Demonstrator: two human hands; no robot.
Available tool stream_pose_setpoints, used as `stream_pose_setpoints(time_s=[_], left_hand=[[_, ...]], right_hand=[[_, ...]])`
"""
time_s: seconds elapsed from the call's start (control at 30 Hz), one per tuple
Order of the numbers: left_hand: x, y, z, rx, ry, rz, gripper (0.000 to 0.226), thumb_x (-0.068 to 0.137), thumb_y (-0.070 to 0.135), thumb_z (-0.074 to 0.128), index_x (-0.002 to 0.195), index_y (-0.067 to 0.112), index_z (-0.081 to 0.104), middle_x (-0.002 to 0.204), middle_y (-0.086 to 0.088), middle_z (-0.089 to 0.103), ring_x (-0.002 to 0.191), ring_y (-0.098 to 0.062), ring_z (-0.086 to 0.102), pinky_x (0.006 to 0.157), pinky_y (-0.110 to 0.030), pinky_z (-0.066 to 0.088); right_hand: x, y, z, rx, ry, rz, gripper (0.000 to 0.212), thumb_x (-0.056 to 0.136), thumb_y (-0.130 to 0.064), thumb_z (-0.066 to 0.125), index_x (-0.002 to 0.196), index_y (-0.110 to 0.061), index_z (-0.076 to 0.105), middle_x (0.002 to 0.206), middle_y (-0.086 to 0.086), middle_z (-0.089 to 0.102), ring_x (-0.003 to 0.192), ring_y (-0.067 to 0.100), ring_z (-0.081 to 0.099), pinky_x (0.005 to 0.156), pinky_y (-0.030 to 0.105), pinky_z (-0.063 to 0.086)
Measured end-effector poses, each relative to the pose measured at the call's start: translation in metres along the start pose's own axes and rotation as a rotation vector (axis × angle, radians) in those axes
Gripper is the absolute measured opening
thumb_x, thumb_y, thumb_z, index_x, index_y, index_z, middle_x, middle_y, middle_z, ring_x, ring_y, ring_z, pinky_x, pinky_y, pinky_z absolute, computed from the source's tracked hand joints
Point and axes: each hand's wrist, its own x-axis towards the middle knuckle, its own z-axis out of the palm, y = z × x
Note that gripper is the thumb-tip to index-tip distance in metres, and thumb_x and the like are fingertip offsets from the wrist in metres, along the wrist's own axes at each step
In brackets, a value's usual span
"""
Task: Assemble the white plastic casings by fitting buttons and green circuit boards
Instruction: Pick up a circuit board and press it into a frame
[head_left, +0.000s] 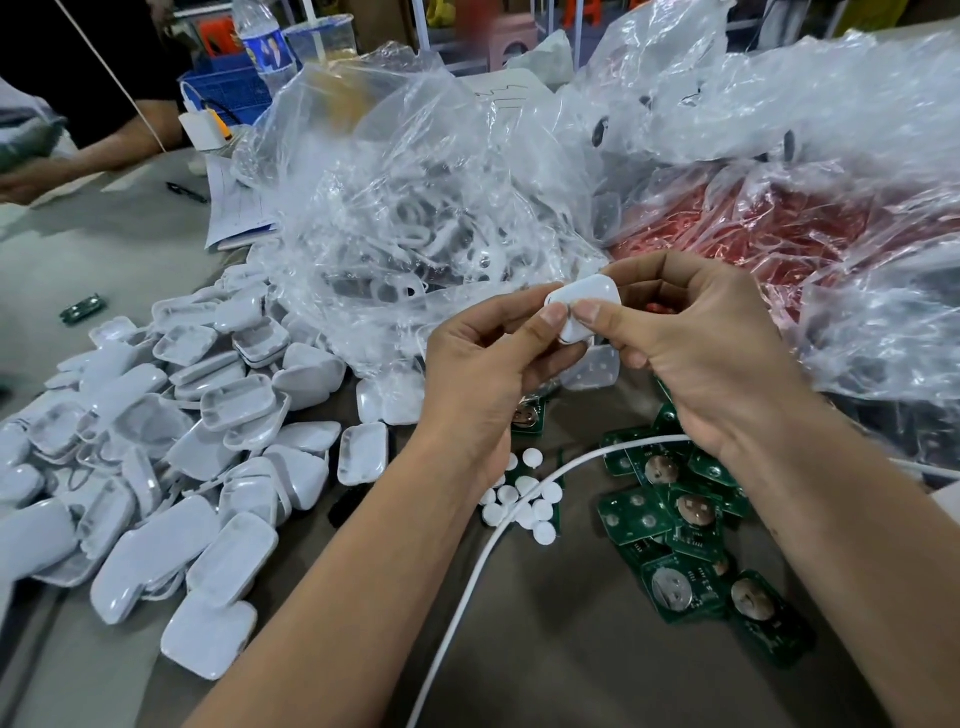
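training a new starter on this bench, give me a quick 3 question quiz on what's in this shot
1. True or false: both hands hold one white casing between them.
2. The small white round buttons lie: A) inside a clear bag, B) loose on the table beside the green circuit boards, C) in the blue basket.
3. Which side of the table holds the big pile of white casings, the person's left or right?

Key
1. True: the left hand and right hand both pinch it with thumbs on top.
2. B.
3. Left.
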Motion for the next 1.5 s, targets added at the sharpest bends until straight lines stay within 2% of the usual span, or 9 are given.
stream_pose_setpoints(time_s=[0.17, 0.33, 0.4, 0.63, 0.8, 0.93, 1.03, 1.27, 1.5], left_hand=[[0.000, 0.002, 0.000, -0.029, -0.007, -0.029, 0.025, 0.072, 0.009, 0.076, 0.095, 0.001, 0.077, 0.091, -0.013, 0.078, 0.082, -0.019, 0.075, 0.082, -0.035, 0.064], [-0.002, 0.003, 0.002, -0.043, 0.018, -0.056, 0.004, 0.082, 0.008, 0.076, 0.082, 0.008, 0.080, 0.091, -0.011, 0.078, 0.082, -0.018, 0.075, 0.078, -0.034, 0.064], [-0.002, 0.003, 0.002, -0.035, 0.029, -0.062, 0.011, 0.086, 0.005, 0.074, 0.078, 0.010, 0.080, 0.091, -0.010, 0.078, 0.082, -0.019, 0.075, 0.076, -0.033, 0.064], [-0.001, 0.006, 0.002, -0.101, 0.007, -0.112, 0.011, 0.078, 0.006, 0.076, 0.088, 0.002, 0.078, 0.094, -0.015, 0.078, 0.087, -0.022, 0.077, 0.079, -0.034, 0.064], [-0.001, 0.008, 0.003, -0.166, -0.030, -0.157, 0.025, 0.072, 0.005, 0.075, 0.095, -0.003, 0.074, 0.096, -0.017, 0.077, 0.089, -0.025, 0.077, 0.085, -0.039, 0.063], [-0.001, 0.009, 0.004, -0.203, -0.042, -0.163, 0.029, 0.071, 0.002, 0.073, 0.099, -0.007, 0.071, 0.100, -0.021, 0.076, 0.092, -0.027, 0.076, 0.088, -0.039, 0.062], [-0.003, 0.008, 0.006, -0.162, -0.028, -0.103, 0.032, 0.073, 0.004, 0.073, 0.102, -0.008, 0.069, 0.103, -0.021, 0.075, 0.092, -0.027, 0.076, 0.084, -0.035, 0.063], [-0.004, 0.002, 0.007, 0.079, 0.045, 0.140, 0.003, 0.091, 0.002, 0.071, 0.093, 0.002, 0.073, 0.079, -0.005, 0.076, 0.081, -0.026, 0.075, 0.080, -0.042, 0.064], [-0.002, 0.000, 0.005, 0.146, 0.088, 0.229, 0.010, 0.094, 0.001, 0.071, 0.100, -0.007, 0.072, 0.090, -0.023, 0.075, 0.078, -0.029, 0.075, 0.072, -0.037, 0.063]], right_hand=[[-0.002, -0.002, 0.001, 0.067, -0.010, 0.035, 0.030, 0.073, -0.002, 0.089, 0.099, -0.003, 0.074, 0.078, 0.007, 0.071, 0.051, 0.006, 0.064, 0.039, 0.019, 0.046], [-0.006, -0.004, 0.001, 0.073, -0.027, 0.026, 0.028, 0.074, 0.002, 0.087, 0.095, -0.004, 0.070, 0.069, 0.002, 0.070, 0.042, 0.003, 0.058, 0.038, 0.016, 0.045], [-0.007, -0.004, 0.002, 0.050, -0.027, 0.021, 0.027, 0.075, 0.002, 0.087, 0.094, -0.004, 0.069, 0.069, 0.002, 0.069, 0.040, 0.003, 0.058, 0.036, 0.016, 0.043], [-0.003, 0.000, 0.001, -0.019, -0.005, -0.040, 0.017, 0.084, -0.018, 0.085, 0.090, -0.010, 0.072, 0.072, 0.006, 0.062, 0.054, 0.010, 0.053, 0.044, 0.020, 0.042], [-0.002, 0.001, 0.002, 0.068, -0.033, -0.060, 0.026, 0.071, -0.024, 0.086, 0.087, -0.010, 0.072, 0.076, 0.008, 0.064, 0.057, 0.007, 0.056, 0.046, 0.016, 0.043], [0.001, 0.002, 0.001, 0.186, -0.073, -0.040, 0.027, 0.068, -0.020, 0.084, 0.089, -0.007, 0.071, 0.078, 0.010, 0.064, 0.059, 0.012, 0.051, 0.048, 0.017, 0.042], [0.001, 0.004, 0.002, 0.259, -0.089, -0.016, 0.025, 0.069, -0.015, 0.083, 0.088, -0.006, 0.070, 0.080, 0.013, 0.063, 0.062, 0.018, 0.044, 0.047, 0.017, 0.041], [-0.003, 0.006, 0.007, 0.284, -0.069, -0.081, 0.020, 0.072, -0.016, 0.084, 0.085, -0.010, 0.069, 0.087, 0.022, 0.058, 0.057, 0.015, 0.042, 0.047, 0.019, 0.039], [-0.005, 0.011, 0.010, 0.102, 0.028, -0.196, 0.022, 0.077, -0.024, 0.090, 0.087, -0.019, 0.071, 0.084, 0.014, 0.065, 0.060, 0.017, 0.052, 0.051, 0.025, 0.047]])
